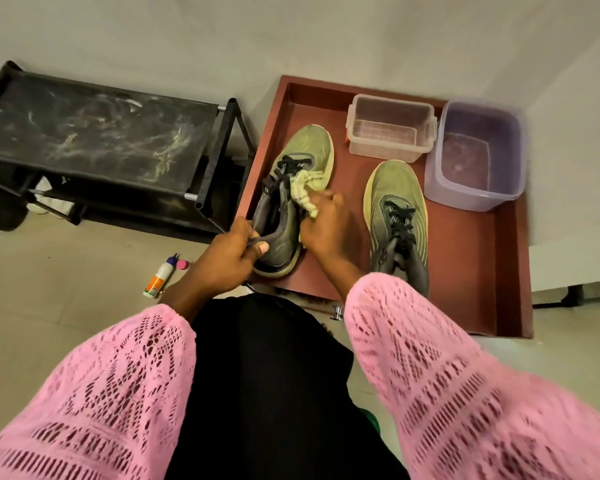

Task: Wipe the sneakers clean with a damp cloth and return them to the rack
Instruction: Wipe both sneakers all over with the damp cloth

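Note:
Two olive-green and grey sneakers lie in a dark red tray [478, 271]. My left hand [229, 254] grips the heel collar of the left sneaker [305, 154], thumb on the outside. My right hand [323, 226] holds a pale yellow-green cloth [303, 190] bunched against that sneaker's side, by the laces. The second sneaker [397, 209] rests untouched to the right, toe pointing away. The black shoe rack [94, 140] stands at the left, its top shelf smeared with pale dust.
A clear plastic box [390, 128] and a purple tub [475, 154] sit at the tray's far end. A small glue bottle [160, 277] and a pink cap [183, 265] lie on the floor by my left wrist. Dark shoes sit under the rack.

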